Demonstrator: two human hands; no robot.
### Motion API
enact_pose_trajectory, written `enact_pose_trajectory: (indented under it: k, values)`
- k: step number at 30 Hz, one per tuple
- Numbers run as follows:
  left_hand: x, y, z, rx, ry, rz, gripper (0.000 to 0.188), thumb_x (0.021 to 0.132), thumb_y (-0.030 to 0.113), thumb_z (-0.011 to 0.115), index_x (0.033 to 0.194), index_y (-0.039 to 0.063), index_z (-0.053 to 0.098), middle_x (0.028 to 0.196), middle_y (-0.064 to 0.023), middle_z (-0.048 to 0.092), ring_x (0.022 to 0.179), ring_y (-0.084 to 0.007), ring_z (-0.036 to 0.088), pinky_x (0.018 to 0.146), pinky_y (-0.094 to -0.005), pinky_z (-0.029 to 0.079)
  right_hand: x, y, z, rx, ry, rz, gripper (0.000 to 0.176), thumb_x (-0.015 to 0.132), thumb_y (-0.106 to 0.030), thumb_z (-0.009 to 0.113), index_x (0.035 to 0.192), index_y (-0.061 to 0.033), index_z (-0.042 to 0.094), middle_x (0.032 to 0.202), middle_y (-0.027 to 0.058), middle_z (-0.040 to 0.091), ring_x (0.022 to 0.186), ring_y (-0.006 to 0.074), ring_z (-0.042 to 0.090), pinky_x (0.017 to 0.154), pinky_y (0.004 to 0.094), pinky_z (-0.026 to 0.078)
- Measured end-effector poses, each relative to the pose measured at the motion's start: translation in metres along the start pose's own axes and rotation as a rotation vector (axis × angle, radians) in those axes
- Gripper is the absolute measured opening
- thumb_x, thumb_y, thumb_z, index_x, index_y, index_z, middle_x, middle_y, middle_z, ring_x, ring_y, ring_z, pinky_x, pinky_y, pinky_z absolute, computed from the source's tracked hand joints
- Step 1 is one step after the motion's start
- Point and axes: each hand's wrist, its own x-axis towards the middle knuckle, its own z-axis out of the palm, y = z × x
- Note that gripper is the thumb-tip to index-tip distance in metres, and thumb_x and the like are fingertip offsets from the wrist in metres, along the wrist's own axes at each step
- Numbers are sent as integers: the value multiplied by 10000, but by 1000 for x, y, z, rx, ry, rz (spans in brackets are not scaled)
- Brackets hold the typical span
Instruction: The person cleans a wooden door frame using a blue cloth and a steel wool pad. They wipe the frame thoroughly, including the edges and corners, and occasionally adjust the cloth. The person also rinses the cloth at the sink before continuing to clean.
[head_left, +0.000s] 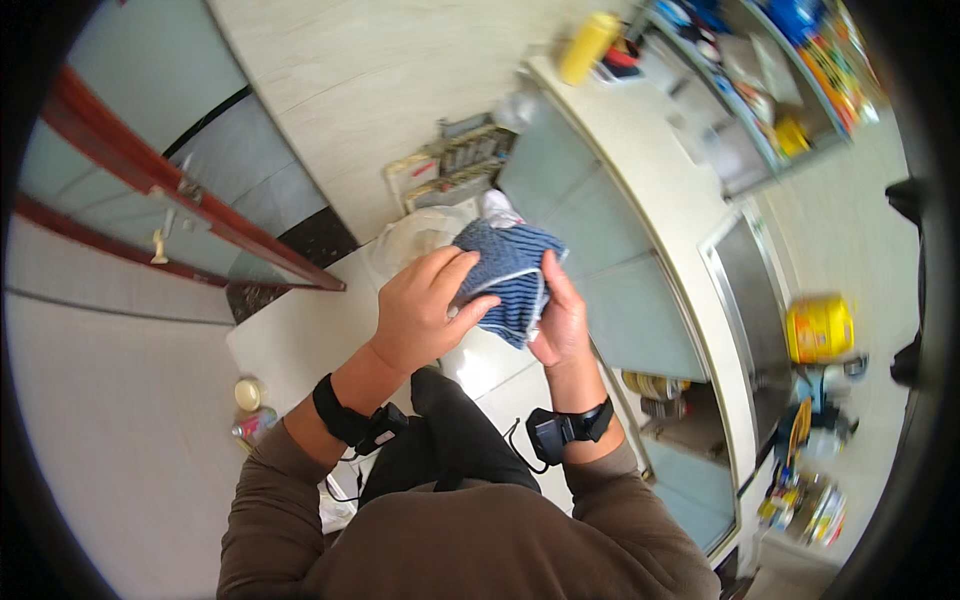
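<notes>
A blue cloth (504, 277) with dark stripes and a white edge is held in front of me, partly folded over. My right hand (561, 313) grips it from the right side, thumb on top and the other fingers hidden beneath. On the left, my left hand (427, 306) has its thumb and fingers on the cloth's near-left edge, pinching it. Below the cloth lies the white tiled floor (480, 367). Just beyond it a whitish translucent bag (412, 236) and a white item (499, 210) show, the latter partly covered by the cloth.
To the right runs a counter (637, 180) above pale cabinet doors (637, 315), one section open with jars (654, 385) inside. A sink (750, 300) and a yellow container (821, 328) are further right. A red-framed door (202, 195) stands at left. Grey racks (469, 157) lean by the wall.
</notes>
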Motion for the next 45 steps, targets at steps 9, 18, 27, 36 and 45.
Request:
enact_pose_trajectory:
  k: [9,18,27,36,45]
  values:
    - [-42,137,57,-820,-205,-732,86,894,31,568,966,-3,599,817,-21,630,711,-96,586,650,-233,470,-166,-64,-59,-593,346,-362,313,1003,-274,470,1049,-5,625,944,11,638,838,68,549,765,245,455]
    - [-25,273,135,-1102,-520,-514,364,919,49,536,1274,-5,477,1168,-91,591,1025,-144,570,913,-250,424,-269,-162,-126,-362,215,-169,236,924,-147,590,1125,-24,572,1000,42,636,879,138,606,807,297,503]
    - [4,379,373,-1181,-902,-1049,308,915,148,603,1176,-11,563,1102,-74,629,970,-131,606,836,-274,489,-290,-318,-309,-89,470,-284,315,811,31,557,1126,12,564,1022,80,641,894,166,622,789,301,516]
    - [67,458,564,-1183,-776,-1235,234,911,70,569,1124,-26,584,1026,-91,657,881,-167,631,803,-294,508,-369,-486,-633,-611,953,-60,326,838,-36,501,1146,7,596,1033,151,655,812,212,650,704,321,553]
    - [76,460,618,-916,-831,-1063,738,763,-136,412,1455,113,351,1232,-70,575,1063,-136,552,926,-247,440,-354,-555,-826,-1630,1346,642,796,821,-217,587,1503,-279,181,1385,241,433,1158,372,542,957,414,447]
